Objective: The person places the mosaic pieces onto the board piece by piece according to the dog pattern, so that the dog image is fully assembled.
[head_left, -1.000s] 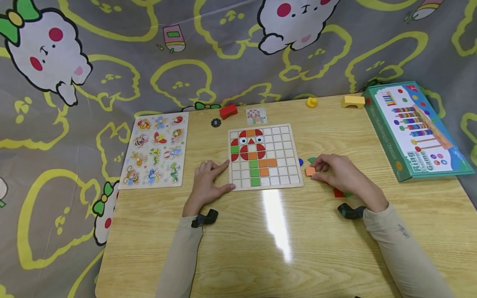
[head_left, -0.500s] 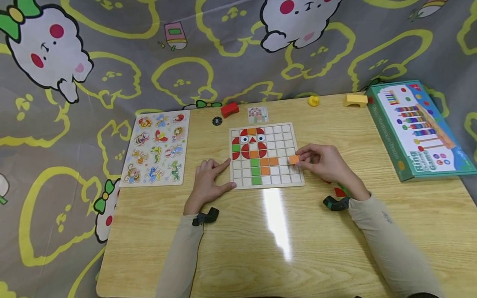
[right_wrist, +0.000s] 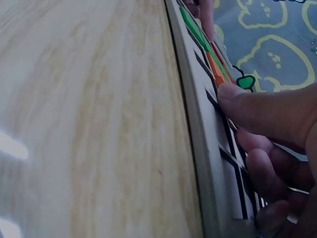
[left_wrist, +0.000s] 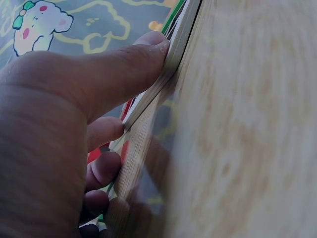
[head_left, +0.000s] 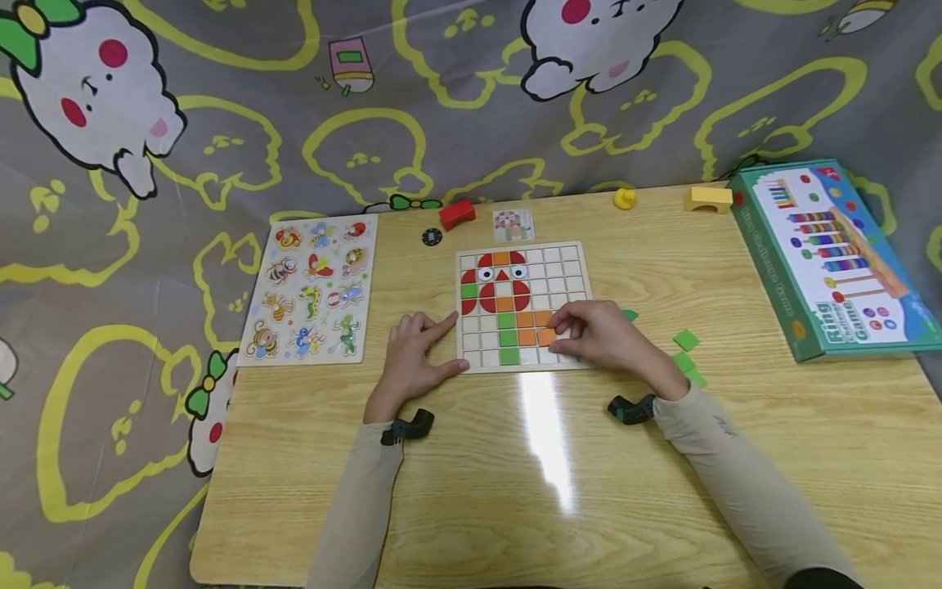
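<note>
The square grid board (head_left: 482, 342) bears a picture of red, green and orange tiles with two eye pieces (head_left: 518, 272). My left hand (head_left: 410, 360) rests at its left side, with thumb and index finger spread along the edge. In the left wrist view the thumb (left_wrist: 129, 69) presses the board's rim. My right hand (head_left: 607, 335) is over the board's right part, pinching an orange square tile (head_left: 545, 337) at the lower right of the orange group. The right wrist view has the thumbtip against orange, and the fingers (right_wrist: 267, 168) curl over bare cells.
Several green tiles (head_left: 685, 339) lie right of the board. Behind it are a picture card (head_left: 513, 225), a red block (head_left: 458, 214) and a black disc (head_left: 432, 236). An insect puzzle (head_left: 309, 286) is left; a game box (head_left: 832, 262), yellow arch (head_left: 708, 200) and rubber duck (head_left: 625, 198) are right.
My right hand has carried the orange tile leftward from beside the board to the cell at the lower right of the orange group. The left hand has stayed at the board's left edge.
</note>
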The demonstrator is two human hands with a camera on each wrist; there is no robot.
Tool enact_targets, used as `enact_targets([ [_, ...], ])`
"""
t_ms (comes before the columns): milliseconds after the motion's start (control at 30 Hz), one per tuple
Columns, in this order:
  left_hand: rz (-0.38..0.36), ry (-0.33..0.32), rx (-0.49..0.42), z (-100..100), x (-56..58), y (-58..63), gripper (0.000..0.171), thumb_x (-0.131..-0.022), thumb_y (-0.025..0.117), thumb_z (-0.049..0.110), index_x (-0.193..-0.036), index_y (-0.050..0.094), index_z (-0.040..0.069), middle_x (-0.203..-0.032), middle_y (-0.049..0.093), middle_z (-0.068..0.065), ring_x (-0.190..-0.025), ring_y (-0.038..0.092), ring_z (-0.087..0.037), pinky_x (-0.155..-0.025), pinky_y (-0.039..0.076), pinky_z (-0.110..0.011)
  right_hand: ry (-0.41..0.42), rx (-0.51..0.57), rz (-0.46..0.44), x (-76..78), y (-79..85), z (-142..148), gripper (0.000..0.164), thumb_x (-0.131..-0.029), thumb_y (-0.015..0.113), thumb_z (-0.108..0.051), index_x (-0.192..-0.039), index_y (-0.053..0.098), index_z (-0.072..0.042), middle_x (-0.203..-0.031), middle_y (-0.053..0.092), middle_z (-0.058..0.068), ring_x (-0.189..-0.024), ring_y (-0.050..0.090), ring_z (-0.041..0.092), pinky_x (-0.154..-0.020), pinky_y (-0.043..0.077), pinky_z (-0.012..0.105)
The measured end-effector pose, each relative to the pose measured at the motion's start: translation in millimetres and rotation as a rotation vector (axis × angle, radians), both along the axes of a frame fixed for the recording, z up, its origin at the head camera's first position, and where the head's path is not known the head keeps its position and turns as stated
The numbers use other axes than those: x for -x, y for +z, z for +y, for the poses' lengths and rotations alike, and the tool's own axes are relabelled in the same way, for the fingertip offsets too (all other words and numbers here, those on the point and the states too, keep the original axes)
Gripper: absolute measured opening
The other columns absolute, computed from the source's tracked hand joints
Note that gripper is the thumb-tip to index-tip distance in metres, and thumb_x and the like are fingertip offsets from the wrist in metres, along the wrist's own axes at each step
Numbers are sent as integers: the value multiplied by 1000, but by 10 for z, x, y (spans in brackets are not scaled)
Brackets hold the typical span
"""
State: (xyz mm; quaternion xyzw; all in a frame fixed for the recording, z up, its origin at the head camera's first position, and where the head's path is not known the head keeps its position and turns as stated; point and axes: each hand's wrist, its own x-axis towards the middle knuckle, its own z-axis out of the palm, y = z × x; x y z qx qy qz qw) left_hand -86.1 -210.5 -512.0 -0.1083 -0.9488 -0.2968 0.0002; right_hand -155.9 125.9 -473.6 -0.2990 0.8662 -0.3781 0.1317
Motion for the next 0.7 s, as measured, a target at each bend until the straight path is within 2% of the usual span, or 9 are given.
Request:
enact_targets([
  [500, 5, 0, -4, -5, -4, 2, 82, -76, 75, 62, -148, 46, 34, -103, 48, 2, -90, 34, -19, -81, 23, -36, -50, -72, 59, -48, 15, -88, 23, -82, 82, -28, -97, 71, -13, -81, 64, -6, -66, 54, 9, -62, 44, 27],
  [600, 4, 0, 2, 3, -6, 2, 82, -77, 74, 63, -148, 46, 35, -103, 47, 2, -90, 34, -18, -81, 23, -36, -46, -56, 32, -51, 41, -42, 27, -82, 82, -28, -100, 71, -12, -82, 63, -5, -68, 55, 11, -62, 45, 27],
  [700, 1, 1, 3, 11, -8, 6, 81, -77, 74, 63, -148, 46, 35, -103, 47, 2, -90, 34, -18, -82, 23, -36, -61, -29, 41, -31, 81, 93, 31, -82, 82, -27, -104, 72, -10, -82, 63, -3, -70, 56, 13, -62, 45, 27],
])
